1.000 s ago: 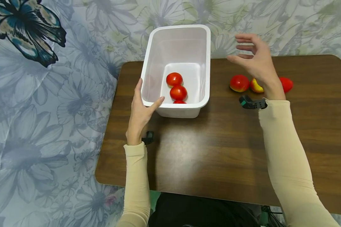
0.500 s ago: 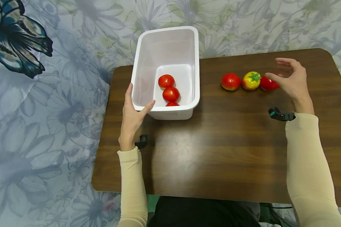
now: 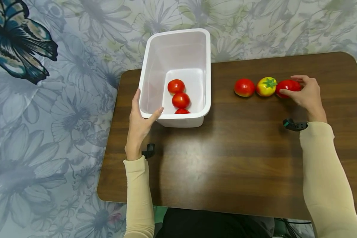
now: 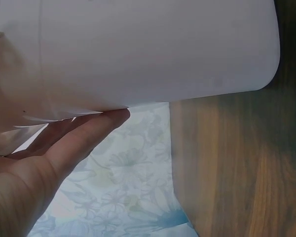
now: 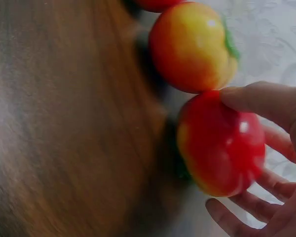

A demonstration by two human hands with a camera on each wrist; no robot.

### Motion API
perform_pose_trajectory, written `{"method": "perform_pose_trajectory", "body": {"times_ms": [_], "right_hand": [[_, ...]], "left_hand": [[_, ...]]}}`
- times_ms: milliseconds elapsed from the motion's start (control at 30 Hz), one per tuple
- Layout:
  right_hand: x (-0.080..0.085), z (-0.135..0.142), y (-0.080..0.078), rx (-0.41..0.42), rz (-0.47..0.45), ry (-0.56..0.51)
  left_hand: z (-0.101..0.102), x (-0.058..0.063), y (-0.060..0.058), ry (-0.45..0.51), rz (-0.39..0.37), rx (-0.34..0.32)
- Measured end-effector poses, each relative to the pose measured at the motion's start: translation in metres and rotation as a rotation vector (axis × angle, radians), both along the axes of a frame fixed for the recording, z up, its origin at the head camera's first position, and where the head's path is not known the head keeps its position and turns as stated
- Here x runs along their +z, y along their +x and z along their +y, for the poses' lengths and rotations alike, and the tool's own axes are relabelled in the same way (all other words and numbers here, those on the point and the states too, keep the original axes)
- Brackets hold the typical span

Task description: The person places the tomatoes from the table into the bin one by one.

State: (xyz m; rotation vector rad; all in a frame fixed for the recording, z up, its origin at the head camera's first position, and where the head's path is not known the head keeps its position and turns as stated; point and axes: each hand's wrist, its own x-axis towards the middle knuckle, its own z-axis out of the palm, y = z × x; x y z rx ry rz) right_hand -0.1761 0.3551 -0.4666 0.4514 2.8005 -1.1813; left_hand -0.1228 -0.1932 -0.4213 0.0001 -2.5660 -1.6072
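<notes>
A deep white plastic bin [image 3: 178, 116] stands at the table's left, with red tomatoes [image 3: 180, 100] inside; the front wall partly hides one. My left hand [image 3: 139, 127] holds its near left corner, thumb at the front rim and fingers along the left outer wall. In the left wrist view, fingertips [image 4: 119, 115] touch the bin wall. To the right, my right hand [image 3: 309, 97] grips the rightmost red tomato [image 3: 287, 87], thumb on the near side, other fingers around its far side. The right wrist view shows yellow patches on this tomato [image 5: 222, 148].
Left of the held tomato, a yellow-green tomato [image 3: 266, 86] sits close against it, then another red tomato [image 3: 244, 87]. All rest on the brown wooden table [image 3: 226, 158]. A floral cloth [image 3: 77, 99] lies behind and left of the table.
My right hand has moved right and down from above the row and come onto the rightmost tomato. My left hand stays at the bin's corner. The head view has shifted slightly.
</notes>
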Motion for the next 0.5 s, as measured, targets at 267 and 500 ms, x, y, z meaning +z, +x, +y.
{"method": "perform_pose_trajectory", "body": {"times_ms": [267, 500], "right_hand": [[-0.007, 0.0, -0.004, -0.044, -0.013, -0.007], [-0.015, -0.004, -0.005, -0.093, 0.001, -0.029]], "left_hand": [[0.001, -0.001, -0.001, -0.009, 0.027, -0.009], [-0.001, -0.004, -0.001, -0.005, 0.031, -0.007]]}}
